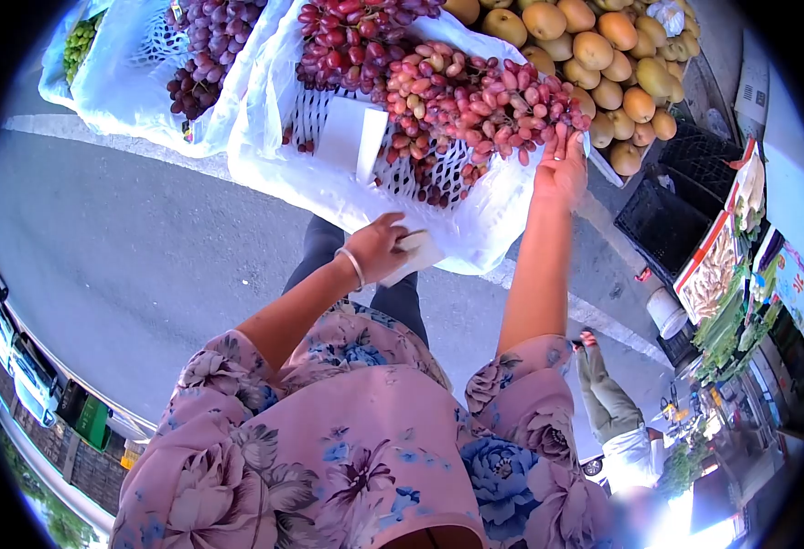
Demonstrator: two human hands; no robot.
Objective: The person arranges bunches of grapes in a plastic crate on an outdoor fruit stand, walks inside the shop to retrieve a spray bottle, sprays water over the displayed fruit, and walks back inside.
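My left hand (376, 249) is closed around a folded white sheet (417, 254), paper or cloth, in front of the grape crate. Higher up on the right, my right hand (562, 172) grips the right end of a bunch of pinkish-red grapes (484, 105); the grapes partly hide its fingertips. That bunch lies across a white plastic crate (301, 119) lined with clear film. Darker red grapes (347, 46) sit behind it. A white card (351, 133) rests in the crate, near some loose grapes.
Round yellow-brown fruits (594, 50) are heaped to the right of the grapes. Left of them is another lined crate with purple grapes (214, 46). Black crates (663, 220) stand at the right. A person (612, 412) is at the lower right, beside vegetable stalls.
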